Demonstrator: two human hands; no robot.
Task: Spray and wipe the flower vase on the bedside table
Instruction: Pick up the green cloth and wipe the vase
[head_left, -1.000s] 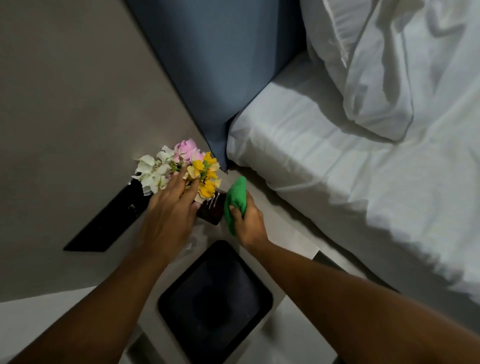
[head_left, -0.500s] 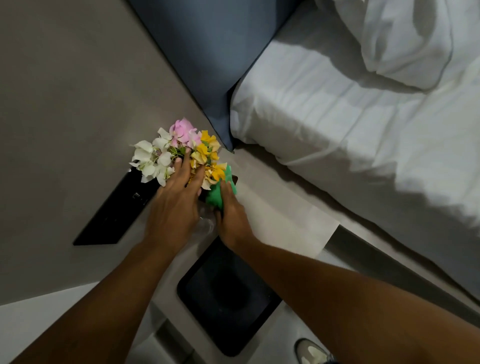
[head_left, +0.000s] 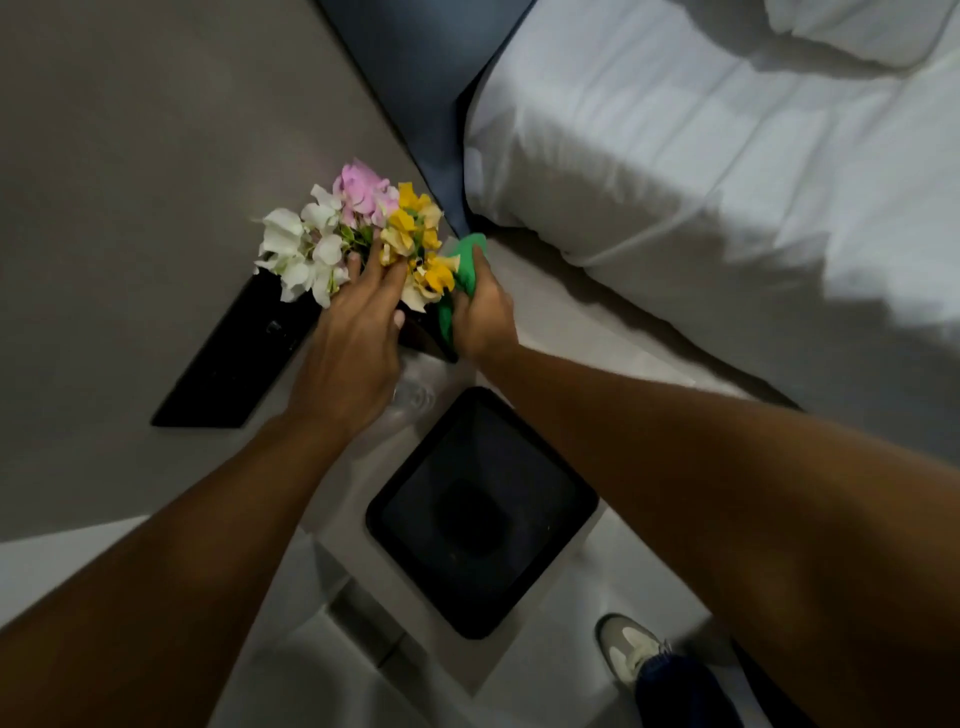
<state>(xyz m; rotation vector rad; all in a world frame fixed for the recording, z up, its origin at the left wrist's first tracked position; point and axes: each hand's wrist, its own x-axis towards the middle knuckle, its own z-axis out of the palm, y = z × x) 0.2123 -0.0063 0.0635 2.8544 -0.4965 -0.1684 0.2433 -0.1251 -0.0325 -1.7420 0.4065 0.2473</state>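
Observation:
A clear glass vase (head_left: 413, 399) holds white, pink and yellow flowers (head_left: 358, 228) on the pale bedside table (head_left: 545, 332). My left hand (head_left: 353, 353) wraps around the vase's neck just under the blooms and hides most of the glass. My right hand (head_left: 480, 317) grips a bunched green cloth (head_left: 462, 270) and presses it against the vase's right side, below the yellow flowers. No spray bottle shows.
A black square tray (head_left: 480, 512) lies on the table just in front of the vase. A flat black panel (head_left: 234, 358) is against the grey wall at left. The blue headboard (head_left: 431, 104) and white bed (head_left: 727, 182) are at right. A shoe (head_left: 631, 647) stands on the floor.
My right hand brought the green cloth from beside the vase into contact with its right side. My left hand stayed on the vase. The view shifted down, showing more floor.

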